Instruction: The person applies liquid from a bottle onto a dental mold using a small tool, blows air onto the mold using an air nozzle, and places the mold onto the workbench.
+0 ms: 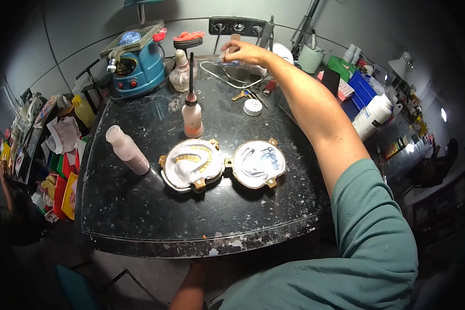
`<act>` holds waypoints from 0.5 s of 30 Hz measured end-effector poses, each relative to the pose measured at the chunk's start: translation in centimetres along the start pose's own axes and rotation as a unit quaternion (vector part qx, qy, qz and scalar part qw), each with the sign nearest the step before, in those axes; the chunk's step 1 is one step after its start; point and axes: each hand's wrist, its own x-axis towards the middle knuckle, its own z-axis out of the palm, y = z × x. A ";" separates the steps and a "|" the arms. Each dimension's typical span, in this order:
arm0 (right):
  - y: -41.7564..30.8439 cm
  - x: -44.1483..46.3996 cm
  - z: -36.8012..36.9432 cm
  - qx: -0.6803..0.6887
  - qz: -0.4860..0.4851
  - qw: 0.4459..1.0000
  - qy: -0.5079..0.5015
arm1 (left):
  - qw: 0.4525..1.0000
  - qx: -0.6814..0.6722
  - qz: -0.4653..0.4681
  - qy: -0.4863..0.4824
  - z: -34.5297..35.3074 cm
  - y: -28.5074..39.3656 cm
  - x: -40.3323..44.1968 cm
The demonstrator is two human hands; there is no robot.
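My right hand (240, 53) reaches to the back of the table, its fingers bent together around something small and pale, too unclear to name. It is beside a white cable (217, 77), below the socket strip. My left forearm (190, 289) hangs below the table's front edge, its hand hidden. In the middle of the table lies an opened metal flask: the left half (183, 173) holds white plaster with a yellowish row of teeth, the right half (258, 164) white plaster with blue smears. A pink bottle with a dark nozzle (192, 121) stands behind, another pink bottle (128, 150) to the left.
A blue machine (137, 70) stands back left, near a stained bottle (181, 75). A white lid (252, 107) and keys (239, 95) lie behind the flask. At right are a white spray can (372, 116) and blue bin (361, 93). Another person's arm (8, 191) shows far left.
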 end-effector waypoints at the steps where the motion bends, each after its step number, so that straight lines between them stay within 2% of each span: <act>1: 1.4 0.8 -0.1 0.015 -0.090 0.995 -0.042 | 1.000 -0.014 -0.008 -0.013 -0.6 0.0 0.5; 2: 2.2 0.2 0.2 0.002 -0.107 0.994 -0.016 | 0.999 -0.026 -0.014 -0.022 -1.1 -0.1 1.0; 4: 0.8 -1.5 0.0 -0.130 -0.115 0.979 0.105 | 0.998 -0.048 -0.032 -0.035 -2.4 -0.2 2.4; 7: -0.5 -3.0 -1.8 -0.119 -0.136 0.955 0.234 | 0.992 -0.084 -0.071 -0.061 -4.7 0.1 3.6; 8: -0.7 -3.4 -2.4 -0.087 -0.149 0.939 0.297 | 0.991 -0.089 -0.080 -0.052 -5.7 0.5 4.0; 9: -0.7 -3.8 -3.7 0.000 -0.129 0.950 0.285 | 0.984 -0.119 -0.119 -0.051 -10.7 2.9 5.9; 10: -0.8 -4.4 -5.1 0.086 -0.109 0.952 0.273 | 0.995 -0.077 -0.060 0.028 -11.2 3.2 6.1; 11: -3.1 -7.6 -6.2 0.205 -0.013 0.954 0.219 | 0.994 -0.023 -0.008 0.111 -11.6 3.5 6.4; 12: -3.6 -9.4 -7.3 0.356 0.050 0.915 0.184 | 0.994 -0.097 -0.045 0.028 -12.9 4.5 6.4; 14: -5.3 -15.2 -8.6 0.433 0.075 0.888 0.136 | 0.953 -0.240 -0.108 -0.149 -18.3 8.4 5.4; 15: -6.4 -18.6 -9.1 0.423 0.093 0.892 0.129 | 0.948 -0.250 -0.065 -0.185 -20.4 10.8 5.2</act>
